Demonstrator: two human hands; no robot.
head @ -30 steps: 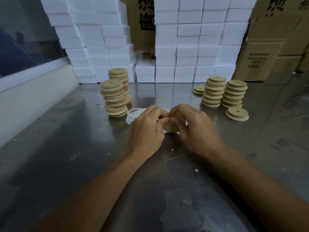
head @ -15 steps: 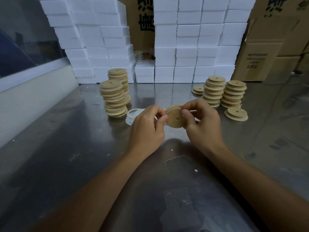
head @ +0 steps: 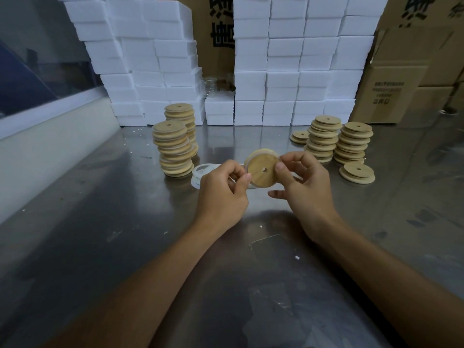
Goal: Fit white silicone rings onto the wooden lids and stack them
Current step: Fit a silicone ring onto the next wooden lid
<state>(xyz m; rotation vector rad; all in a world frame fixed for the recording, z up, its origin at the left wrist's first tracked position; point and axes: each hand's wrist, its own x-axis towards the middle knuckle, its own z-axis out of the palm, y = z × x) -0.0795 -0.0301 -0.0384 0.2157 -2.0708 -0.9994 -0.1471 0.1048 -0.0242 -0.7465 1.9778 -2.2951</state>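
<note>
A round wooden lid with a small centre hole is held up above the steel table, tilted toward me, with a white silicone ring around its far rim. My left hand pinches its left edge with thumb and forefinger. My right hand pinches its right edge. Loose white rings lie on the table just left of my left hand. Two tall stacks of lids with rings stand at the left. Stacks of plain lids stand at the right.
White foam boxes are piled high along the back edge. Cardboard cartons stand at the back right. A white ledge runs along the left side. A low pair of lids lies near my right hand.
Both hands have lifted the lid off the table and turned its flat face toward me. The hands have spread apart to its two edges.
</note>
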